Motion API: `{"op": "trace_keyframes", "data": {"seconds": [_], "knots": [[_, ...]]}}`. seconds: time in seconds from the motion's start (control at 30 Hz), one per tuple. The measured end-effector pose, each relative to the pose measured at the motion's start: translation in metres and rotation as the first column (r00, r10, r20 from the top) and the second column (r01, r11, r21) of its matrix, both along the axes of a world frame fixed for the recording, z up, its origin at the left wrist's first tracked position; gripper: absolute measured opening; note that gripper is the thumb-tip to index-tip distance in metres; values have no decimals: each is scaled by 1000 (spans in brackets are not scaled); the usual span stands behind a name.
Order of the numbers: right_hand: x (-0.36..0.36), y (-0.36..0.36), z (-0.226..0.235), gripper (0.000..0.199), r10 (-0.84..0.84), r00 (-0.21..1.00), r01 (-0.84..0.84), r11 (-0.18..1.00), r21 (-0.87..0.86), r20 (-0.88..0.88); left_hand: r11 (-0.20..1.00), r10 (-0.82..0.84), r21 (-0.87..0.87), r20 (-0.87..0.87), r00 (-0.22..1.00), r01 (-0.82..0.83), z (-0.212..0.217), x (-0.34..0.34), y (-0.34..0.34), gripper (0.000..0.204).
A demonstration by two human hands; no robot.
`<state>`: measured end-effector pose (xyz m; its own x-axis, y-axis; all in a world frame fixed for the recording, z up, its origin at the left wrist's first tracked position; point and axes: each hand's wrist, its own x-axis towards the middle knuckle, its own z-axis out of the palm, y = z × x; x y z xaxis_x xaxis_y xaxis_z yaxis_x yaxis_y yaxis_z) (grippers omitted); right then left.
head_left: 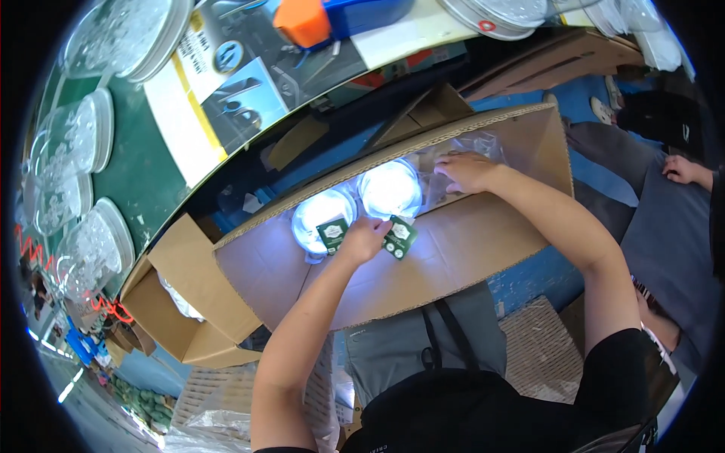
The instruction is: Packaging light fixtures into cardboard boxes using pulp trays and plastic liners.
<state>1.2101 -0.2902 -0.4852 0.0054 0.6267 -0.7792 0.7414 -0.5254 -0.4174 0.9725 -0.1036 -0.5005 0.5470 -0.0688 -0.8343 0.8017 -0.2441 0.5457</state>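
Note:
An open cardboard box (400, 275) stands in front of me. Inside it lie two round white objects side by side, a left one (320, 214) and a right one (394, 187), both so bright that their detail is lost. My left hand (364, 240) is closed in a pinch over their near edge, at a green card (401, 237). Another green card (332, 235) lies left of that hand, over the left round object. My right hand (467, 172) reaches into the right part of the box, fingers stretched out beside clear plastic wrap (481, 145).
Beyond the box, a green worktable (155, 162) holds stacked clear-wrapped round items (102, 230) and an orange and blue tool (306, 21). Another open carton (192, 302) stands at left. A person in grey trousers (657, 226) is close on the right.

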Motion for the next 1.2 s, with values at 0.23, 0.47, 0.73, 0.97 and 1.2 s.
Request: {"op": "trace_keyframes", "data": {"seconds": [0.23, 0.47, 0.73, 0.97, 1.2], "knots": [[-19, -32, -47, 65, 284, 954, -300, 897, -325, -96, 998, -62, -28, -20, 998, 61, 33, 12, -3, 41], [-16, -49, -58, 44, 364, 866, -492, 740, -458, -342, 905, -350, 282, 73, 934, 317, 1, 4, -18, 46], [-29, 8, 183, 45, -325, 913, 391, 872, 296, -247, 773, -504, 535, 191, 842, 341, -2, -15, -26, 26], [-101, -40, 272, 58, -732, 425, 876, 481, 38, -533, 936, 204, 152, 506, 838, -319, 264, -8, 112, 30], [-139, 3, 293, 40, -644, 450, 872, 465, 150, -619, -297, 78, 694, 702, 708, -655, 356, -130, 340, 53]]}}
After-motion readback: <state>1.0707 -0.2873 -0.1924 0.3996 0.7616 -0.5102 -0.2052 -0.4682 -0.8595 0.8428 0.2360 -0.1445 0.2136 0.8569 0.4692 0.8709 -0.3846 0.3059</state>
